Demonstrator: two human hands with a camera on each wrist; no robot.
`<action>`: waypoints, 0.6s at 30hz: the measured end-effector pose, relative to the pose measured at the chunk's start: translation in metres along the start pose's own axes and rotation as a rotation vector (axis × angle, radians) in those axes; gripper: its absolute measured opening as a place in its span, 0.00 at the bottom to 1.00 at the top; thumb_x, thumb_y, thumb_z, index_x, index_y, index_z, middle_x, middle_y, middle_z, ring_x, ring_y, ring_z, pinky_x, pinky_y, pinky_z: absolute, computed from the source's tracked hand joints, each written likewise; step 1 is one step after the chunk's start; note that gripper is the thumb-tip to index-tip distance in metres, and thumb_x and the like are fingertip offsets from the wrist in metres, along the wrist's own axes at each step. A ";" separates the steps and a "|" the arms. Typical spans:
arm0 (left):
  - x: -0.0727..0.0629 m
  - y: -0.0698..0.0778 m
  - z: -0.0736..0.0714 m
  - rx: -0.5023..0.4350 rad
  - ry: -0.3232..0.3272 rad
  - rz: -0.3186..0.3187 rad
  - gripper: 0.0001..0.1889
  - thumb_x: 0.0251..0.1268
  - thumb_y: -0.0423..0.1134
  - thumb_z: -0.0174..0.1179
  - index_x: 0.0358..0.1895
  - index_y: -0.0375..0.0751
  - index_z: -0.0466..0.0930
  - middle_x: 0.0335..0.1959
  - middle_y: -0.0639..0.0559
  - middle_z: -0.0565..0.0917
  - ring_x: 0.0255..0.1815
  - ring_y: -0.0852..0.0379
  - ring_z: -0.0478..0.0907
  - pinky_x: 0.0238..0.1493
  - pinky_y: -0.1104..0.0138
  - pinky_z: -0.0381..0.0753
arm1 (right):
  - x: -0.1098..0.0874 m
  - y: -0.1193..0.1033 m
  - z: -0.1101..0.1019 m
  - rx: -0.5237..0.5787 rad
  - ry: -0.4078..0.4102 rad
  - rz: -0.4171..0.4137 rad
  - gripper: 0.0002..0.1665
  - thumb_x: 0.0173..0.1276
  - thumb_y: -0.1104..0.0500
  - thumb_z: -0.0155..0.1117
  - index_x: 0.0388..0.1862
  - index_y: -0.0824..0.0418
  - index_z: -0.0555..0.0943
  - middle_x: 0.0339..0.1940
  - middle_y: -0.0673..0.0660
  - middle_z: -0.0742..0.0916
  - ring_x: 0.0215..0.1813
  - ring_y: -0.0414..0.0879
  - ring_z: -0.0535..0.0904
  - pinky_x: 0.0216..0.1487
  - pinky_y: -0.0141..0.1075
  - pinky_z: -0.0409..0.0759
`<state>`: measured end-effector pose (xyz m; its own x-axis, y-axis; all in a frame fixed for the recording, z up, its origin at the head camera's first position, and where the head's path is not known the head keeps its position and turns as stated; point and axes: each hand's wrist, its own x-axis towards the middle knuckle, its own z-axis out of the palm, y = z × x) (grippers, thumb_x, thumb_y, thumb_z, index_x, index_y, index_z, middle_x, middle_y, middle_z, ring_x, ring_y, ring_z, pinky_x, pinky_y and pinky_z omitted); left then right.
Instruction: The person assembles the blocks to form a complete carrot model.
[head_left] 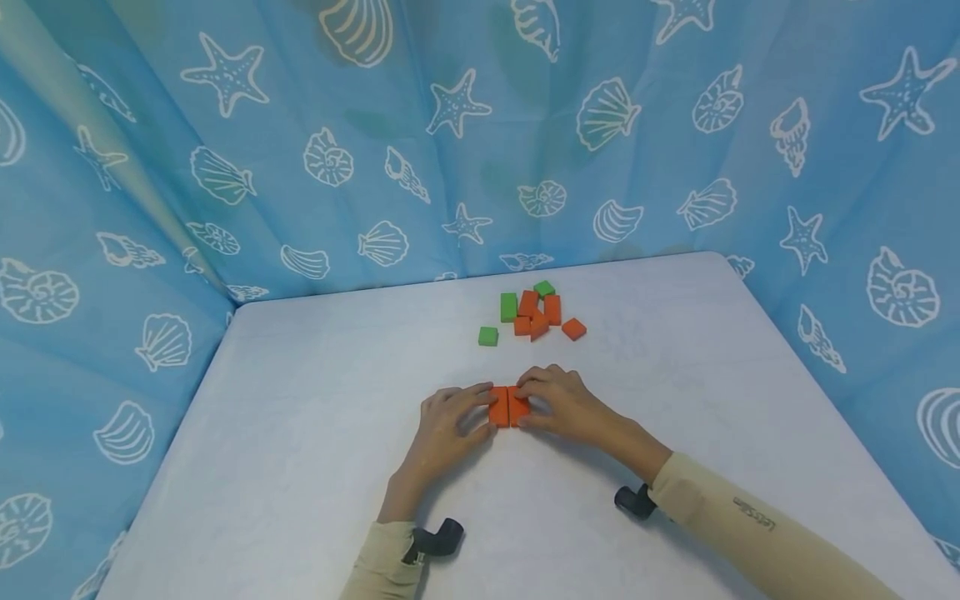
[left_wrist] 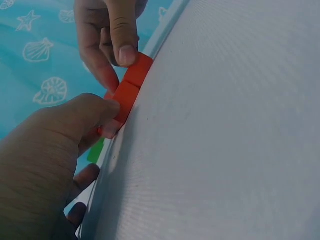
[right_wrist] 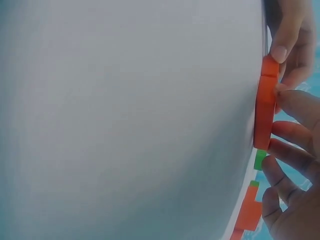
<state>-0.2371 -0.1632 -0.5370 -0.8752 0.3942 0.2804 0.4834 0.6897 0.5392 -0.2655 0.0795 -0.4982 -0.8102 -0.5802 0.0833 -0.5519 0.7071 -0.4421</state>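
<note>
From my end of the feed, the weak point is the thin dark seam where the left orange rectangular block (head_left: 498, 410) meets the right orange rectangular block (head_left: 517, 412). They lie side by side on the smooth-looking white tabletop (head_left: 322, 417), near the middle of the head view. If one hand pushes harder than the other, I'd expect the pair to skid or pivot out of line, since only fingers back them. A fingertip snagging an edge on release could drag one block off and widen that seam. I'd also mind the small green cube (head_left: 488, 337), between eleven and twelve o'clock from the pair: a far-reaching knuckle could nudge it. A loose cluster of orange and green blocks (head_left: 552, 310) lies beyond, between twelve and one.

The left hand (head_left: 444, 429) is on the nine o'clock side, forearm running back towards seven, thumb and fingers set narrow and holding the left block at its near and far ends. The right hand (head_left: 566, 407), its forearm towards four o'clock, grips the right block the same way, its spare fingers fanned loosely. How hard either squeezes, I cannot tell.
</note>
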 end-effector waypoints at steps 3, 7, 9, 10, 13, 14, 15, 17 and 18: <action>0.000 -0.001 0.000 0.001 -0.002 0.003 0.22 0.66 0.48 0.66 0.63 0.55 0.80 0.69 0.61 0.75 0.64 0.49 0.69 0.64 0.46 0.59 | 0.001 -0.003 0.002 -0.003 0.006 0.016 0.24 0.60 0.49 0.77 0.54 0.54 0.85 0.55 0.50 0.81 0.58 0.49 0.73 0.55 0.49 0.70; 0.001 -0.002 -0.001 0.003 -0.003 0.001 0.22 0.65 0.48 0.66 0.63 0.55 0.80 0.69 0.60 0.75 0.64 0.49 0.69 0.65 0.46 0.58 | 0.002 -0.004 0.000 0.008 -0.012 0.022 0.25 0.61 0.49 0.76 0.56 0.55 0.84 0.57 0.51 0.80 0.58 0.50 0.73 0.56 0.50 0.70; 0.001 -0.002 -0.001 0.006 -0.008 -0.008 0.22 0.66 0.49 0.66 0.63 0.55 0.80 0.69 0.61 0.75 0.64 0.50 0.69 0.65 0.47 0.58 | 0.002 -0.002 -0.003 0.004 -0.025 0.011 0.25 0.63 0.49 0.74 0.57 0.54 0.83 0.58 0.51 0.79 0.60 0.50 0.72 0.57 0.51 0.70; 0.001 -0.002 -0.001 0.006 -0.014 -0.016 0.22 0.66 0.49 0.66 0.63 0.56 0.80 0.69 0.61 0.74 0.65 0.50 0.69 0.65 0.47 0.58 | 0.003 0.001 -0.005 0.004 -0.026 0.003 0.24 0.65 0.49 0.73 0.58 0.55 0.83 0.59 0.51 0.79 0.61 0.50 0.71 0.57 0.52 0.70; 0.000 -0.002 0.000 0.001 -0.033 -0.038 0.23 0.67 0.50 0.65 0.64 0.56 0.79 0.69 0.62 0.74 0.65 0.51 0.68 0.66 0.47 0.58 | 0.007 0.012 -0.016 -0.005 0.007 0.000 0.22 0.68 0.50 0.70 0.58 0.55 0.82 0.61 0.53 0.80 0.64 0.52 0.71 0.60 0.56 0.69; 0.000 -0.002 0.000 -0.003 -0.039 -0.042 0.22 0.67 0.50 0.65 0.64 0.57 0.79 0.69 0.62 0.74 0.65 0.51 0.68 0.66 0.47 0.58 | 0.009 0.017 -0.020 -0.008 0.028 0.006 0.21 0.69 0.51 0.69 0.58 0.56 0.82 0.61 0.54 0.80 0.64 0.53 0.71 0.60 0.57 0.68; 0.000 -0.001 0.000 -0.007 -0.044 -0.046 0.22 0.67 0.50 0.64 0.64 0.57 0.79 0.69 0.62 0.74 0.66 0.52 0.67 0.66 0.48 0.58 | 0.011 0.023 -0.025 -0.002 0.048 0.019 0.21 0.69 0.52 0.69 0.58 0.57 0.82 0.62 0.55 0.80 0.65 0.54 0.71 0.60 0.58 0.67; 0.001 -0.001 0.000 -0.012 -0.044 -0.042 0.22 0.67 0.50 0.64 0.64 0.57 0.79 0.69 0.62 0.74 0.66 0.52 0.67 0.66 0.48 0.58 | 0.017 0.034 -0.034 -0.001 0.087 0.047 0.21 0.69 0.54 0.69 0.58 0.58 0.82 0.62 0.56 0.81 0.66 0.55 0.71 0.60 0.58 0.67; 0.001 -0.001 0.001 -0.015 -0.044 -0.039 0.22 0.67 0.50 0.65 0.64 0.57 0.79 0.69 0.63 0.74 0.66 0.53 0.67 0.66 0.49 0.58 | 0.020 0.039 -0.038 -0.002 0.096 0.062 0.21 0.69 0.54 0.69 0.59 0.59 0.82 0.62 0.57 0.81 0.66 0.56 0.71 0.60 0.58 0.67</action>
<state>-0.2388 -0.1634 -0.5379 -0.8917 0.3935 0.2238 0.4480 0.6962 0.5610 -0.3106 0.1115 -0.4798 -0.8579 -0.4940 0.1414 -0.5005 0.7412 -0.4474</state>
